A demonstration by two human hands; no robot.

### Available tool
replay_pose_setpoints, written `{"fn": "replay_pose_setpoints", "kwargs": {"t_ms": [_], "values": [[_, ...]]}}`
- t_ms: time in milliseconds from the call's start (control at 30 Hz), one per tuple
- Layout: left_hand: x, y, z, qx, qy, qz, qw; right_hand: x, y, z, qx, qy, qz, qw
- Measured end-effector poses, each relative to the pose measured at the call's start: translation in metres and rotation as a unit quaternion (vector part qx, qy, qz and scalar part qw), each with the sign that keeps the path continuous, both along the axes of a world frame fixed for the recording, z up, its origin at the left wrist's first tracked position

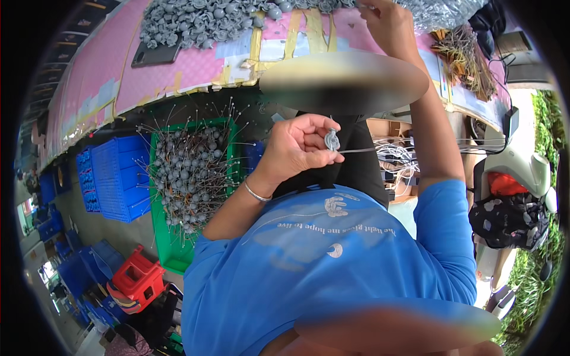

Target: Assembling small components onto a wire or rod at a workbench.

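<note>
Above my lap, my left hand (297, 148) is closed on a small grey artificial flower (332, 140), pinched between thumb and fingers. From the flower a thin pale stem wire (359, 150) runs out to the right. My right hand (389, 26) reaches over the table to the top edge of the picture. Its fingers are bent together beside the right end of a heap of grey flower pieces (202, 24). Whatever those fingertips hold, if anything, is too small and cut off to make out.
The pink, taped table (202, 68) carries a dark phone (155, 53), clear plastic wrapping (442, 13) and brown wire stems (466, 59). To my left stand a green crate (172, 258) of grey-headed stems, blue crates (122, 178) and a red stool (139, 279). White wires (395, 157) lie in a box at right.
</note>
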State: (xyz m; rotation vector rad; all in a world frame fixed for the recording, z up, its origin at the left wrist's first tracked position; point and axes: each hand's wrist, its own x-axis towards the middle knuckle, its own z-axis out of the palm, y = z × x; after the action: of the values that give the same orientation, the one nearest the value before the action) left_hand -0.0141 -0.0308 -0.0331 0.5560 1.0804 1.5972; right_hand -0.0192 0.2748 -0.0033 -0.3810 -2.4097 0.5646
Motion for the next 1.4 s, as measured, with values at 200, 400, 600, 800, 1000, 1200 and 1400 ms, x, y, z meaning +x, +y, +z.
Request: {"fn": "replay_pose_setpoints", "kwargs": {"t_ms": [200, 400, 600, 800, 1000, 1200, 1400], "values": [[-0.004, 0.002, -0.009, 0.008, -0.012, -0.026, 1.0, -0.024, 0.003, -0.003, 0.179, -0.062, -0.092, 0.978], [-0.013, -0.001, -0.013, 0.032, 0.022, -0.01, 0.999, 0.019, -0.002, -0.001, 0.057, -0.072, 0.059, 0.994], [-0.002, 0.007, -0.012, 0.016, 0.068, 0.006, 0.998, 0.033, -0.02, 0.014, 0.074, -0.073, -0.041, 0.994], [0.014, 0.008, -0.006, 0.005, 0.094, 0.04, 0.995, 0.027, -0.02, -0.005, 0.147, -0.109, -0.067, 0.981], [0.018, 0.002, 0.002, 0.005, 0.113, 0.097, 0.989, 0.032, -0.019, -0.008, 0.168, -0.137, -0.067, 0.974], [0.015, -0.003, 0.012, 0.037, 0.194, 0.198, 0.96, 0.094, -0.102, 0.02, -0.271, -0.064, 0.104, 0.955], [0.021, 0.002, 0.022, 0.056, 0.238, 0.199, 0.949, 0.141, -0.157, 0.008, -0.497, 0.048, 0.194, 0.845]]}}
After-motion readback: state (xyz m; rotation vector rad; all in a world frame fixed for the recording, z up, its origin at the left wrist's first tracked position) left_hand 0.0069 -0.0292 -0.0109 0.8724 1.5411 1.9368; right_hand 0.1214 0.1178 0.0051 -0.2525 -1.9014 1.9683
